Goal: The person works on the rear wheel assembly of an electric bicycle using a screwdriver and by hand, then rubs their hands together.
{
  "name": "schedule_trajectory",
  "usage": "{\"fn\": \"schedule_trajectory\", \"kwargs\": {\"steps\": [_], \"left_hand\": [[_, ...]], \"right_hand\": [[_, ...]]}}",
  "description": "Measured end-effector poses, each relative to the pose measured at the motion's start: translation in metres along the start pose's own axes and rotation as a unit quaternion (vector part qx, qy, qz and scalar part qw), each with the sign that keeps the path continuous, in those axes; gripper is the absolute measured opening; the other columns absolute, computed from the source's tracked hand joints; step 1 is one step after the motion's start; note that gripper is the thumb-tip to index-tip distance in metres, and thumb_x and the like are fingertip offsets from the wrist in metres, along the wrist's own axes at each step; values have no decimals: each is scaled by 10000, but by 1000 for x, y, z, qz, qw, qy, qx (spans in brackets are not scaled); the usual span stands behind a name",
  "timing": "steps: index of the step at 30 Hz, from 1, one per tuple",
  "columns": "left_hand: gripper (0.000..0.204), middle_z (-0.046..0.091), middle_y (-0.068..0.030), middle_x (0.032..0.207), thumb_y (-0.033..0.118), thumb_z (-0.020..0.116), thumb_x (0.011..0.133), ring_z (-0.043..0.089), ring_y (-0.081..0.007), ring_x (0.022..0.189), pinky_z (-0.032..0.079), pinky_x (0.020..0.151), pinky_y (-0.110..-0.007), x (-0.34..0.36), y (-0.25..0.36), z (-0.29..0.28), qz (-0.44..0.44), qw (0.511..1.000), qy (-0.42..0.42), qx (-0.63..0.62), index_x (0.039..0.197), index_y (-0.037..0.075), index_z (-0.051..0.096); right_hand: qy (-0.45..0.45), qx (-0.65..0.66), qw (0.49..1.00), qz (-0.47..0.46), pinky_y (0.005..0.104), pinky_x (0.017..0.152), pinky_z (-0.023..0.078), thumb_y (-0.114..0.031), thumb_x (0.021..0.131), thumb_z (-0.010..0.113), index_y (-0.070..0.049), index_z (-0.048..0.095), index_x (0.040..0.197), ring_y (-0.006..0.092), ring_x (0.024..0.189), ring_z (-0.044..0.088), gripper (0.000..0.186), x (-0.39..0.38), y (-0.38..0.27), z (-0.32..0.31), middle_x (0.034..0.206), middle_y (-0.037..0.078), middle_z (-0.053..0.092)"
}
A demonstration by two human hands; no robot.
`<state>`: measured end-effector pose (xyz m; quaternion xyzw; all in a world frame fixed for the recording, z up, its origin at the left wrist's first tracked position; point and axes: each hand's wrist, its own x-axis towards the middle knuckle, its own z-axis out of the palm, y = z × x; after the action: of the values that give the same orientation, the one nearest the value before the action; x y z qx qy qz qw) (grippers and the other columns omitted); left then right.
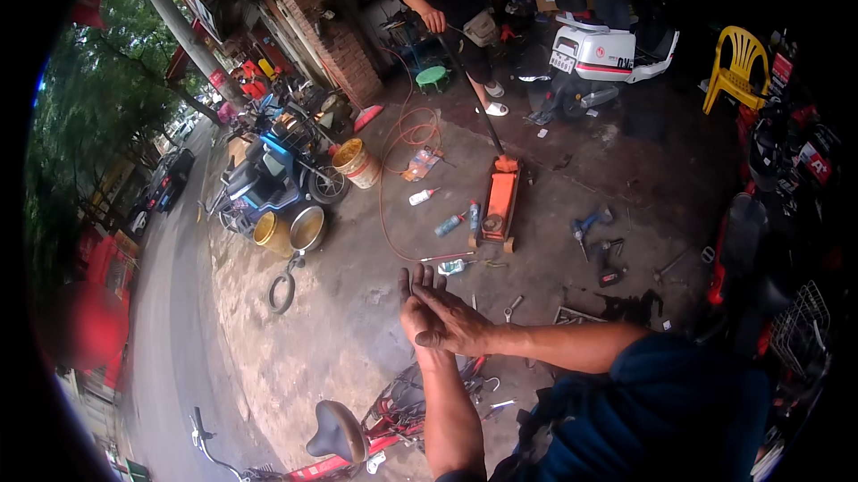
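The right hand [466, 328] was laid across the left hand [411, 314], the two pressed together, dark-smudged fingertips pointed away from the body; whether the fingers were curled closed or lying flat could not be told. Beneath the hands, a red two-wheeler [384, 443] was partly hidden by the left forearm, its smooth, padded saddle [338, 433] broad at one end and narrowed at the other. Just beyond the fingertips in the view, one white-and-teal container [453, 267] was seen lying on the stained, rough concrete floor [349, 321].

Farther out, one orange metal floor jack [499, 201] was set down, its long dark handle gripped by another person's hand [433, 20]. Near the jack, two blue cylindrical cans [449, 226] and one white bottle [421, 197] with a red tip were strewn. To the right, two power tools [609, 268] were placed close together. To the left, two buckets [356, 165], one round metal basin [308, 228] and one black ring [281, 294] were grouped. One slat-backed yellow plastic chair [737, 67] and one round green stool [432, 78] were seen at the back.
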<state>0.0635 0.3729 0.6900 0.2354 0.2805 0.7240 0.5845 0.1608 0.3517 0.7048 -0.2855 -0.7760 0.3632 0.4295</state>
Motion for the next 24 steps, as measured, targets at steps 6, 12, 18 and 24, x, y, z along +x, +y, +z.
{"fn": "schedule_trajectory", "kwargs": {"steps": [6,12,18,24], "left_hand": [[648,268,-222,1380,91,383,802,274,-348,1286,252,1051,-481,-14,-11,-1,-12,1000,-22,0,1395,44,124],[705,348,-209,1316,4,359,693,374,-330,1207,317,1006,-474,-30,-24,-11,-58,996,53,-37,1376,36,184],[738,379,-191,1284,-5,394,648,394,-328,1184,323,998,-473,-20,-18,-27,-64,992,56,-97,1363,29,216],[712,397,-173,1286,7,441,654,387,-306,1202,294,1021,-471,-10,5,7,-47,993,3,-110,1346,31,272]], "right_hand": [[-12,47,999,22,439,983,311,-620,806,458,56,148,1368,447,1194,361,932,-17,2,-12,1289,335,336],[-33,66,997,28,394,954,346,-517,867,454,34,168,1370,387,1175,415,798,-41,19,-7,1245,299,409],[-10,261,956,134,359,1038,255,-560,889,354,-17,127,1401,255,1283,311,780,5,51,-39,1370,169,330],[139,270,953,5,410,1066,178,-679,845,233,-22,167,1397,303,1307,267,860,100,-6,-147,1388,216,292]]}}
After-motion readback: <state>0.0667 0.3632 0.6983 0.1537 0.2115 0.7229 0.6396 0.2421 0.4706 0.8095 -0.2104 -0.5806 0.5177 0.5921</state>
